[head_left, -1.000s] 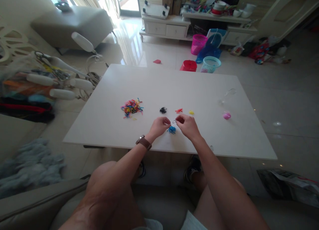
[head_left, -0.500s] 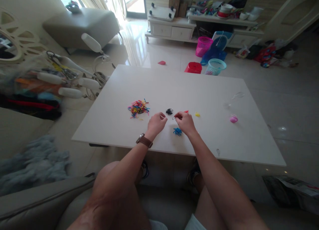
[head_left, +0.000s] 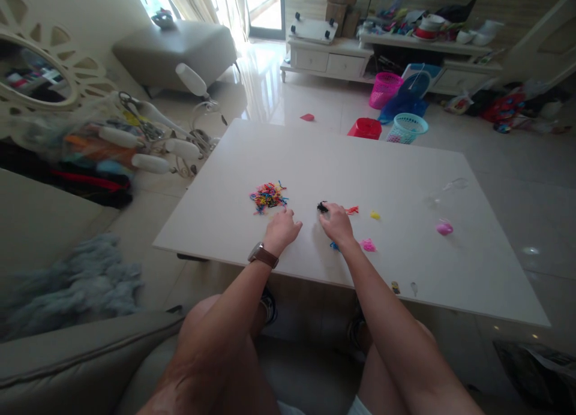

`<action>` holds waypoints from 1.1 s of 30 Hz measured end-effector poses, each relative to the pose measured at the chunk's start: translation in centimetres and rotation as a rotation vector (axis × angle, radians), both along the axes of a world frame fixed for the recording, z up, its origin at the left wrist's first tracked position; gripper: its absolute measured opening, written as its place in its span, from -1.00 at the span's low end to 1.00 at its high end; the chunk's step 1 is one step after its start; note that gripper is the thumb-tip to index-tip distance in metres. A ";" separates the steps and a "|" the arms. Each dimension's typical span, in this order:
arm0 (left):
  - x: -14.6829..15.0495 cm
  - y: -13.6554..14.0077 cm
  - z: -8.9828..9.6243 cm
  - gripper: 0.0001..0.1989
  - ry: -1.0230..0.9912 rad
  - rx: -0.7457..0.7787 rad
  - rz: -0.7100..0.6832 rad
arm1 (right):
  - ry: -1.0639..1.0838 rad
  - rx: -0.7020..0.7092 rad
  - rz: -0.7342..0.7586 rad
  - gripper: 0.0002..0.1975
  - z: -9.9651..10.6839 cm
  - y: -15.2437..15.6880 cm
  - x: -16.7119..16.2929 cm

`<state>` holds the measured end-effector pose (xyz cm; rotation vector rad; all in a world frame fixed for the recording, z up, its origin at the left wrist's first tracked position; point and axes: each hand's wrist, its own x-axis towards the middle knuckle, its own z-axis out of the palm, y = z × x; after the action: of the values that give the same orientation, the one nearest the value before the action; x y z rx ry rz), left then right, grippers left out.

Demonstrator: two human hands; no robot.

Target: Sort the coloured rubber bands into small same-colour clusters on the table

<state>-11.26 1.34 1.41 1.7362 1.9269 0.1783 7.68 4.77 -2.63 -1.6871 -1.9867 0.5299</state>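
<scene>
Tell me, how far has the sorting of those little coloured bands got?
Done: small black, red, yellow, pink and blue piles lie apart. In hand: the right hand touches the black pile; the left hand rests nearby. Left: the mixed heap.

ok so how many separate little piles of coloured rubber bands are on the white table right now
6. Mixed-colour heap at the left; black pile at the right hand's fingers; red and yellow beyond; blue half hidden under the wrist; pink beside it.
</scene>
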 end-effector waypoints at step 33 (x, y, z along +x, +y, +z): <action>-3.3 0.5 -0.7 -0.37 0.236 -0.166 0.128 | -0.098 0.031 0.010 -0.85 3.0 -2.6 5.4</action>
<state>-14.52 1.82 0.75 1.5844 2.1553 -0.1446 13.07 2.21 0.35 -1.7149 -2.0623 0.4255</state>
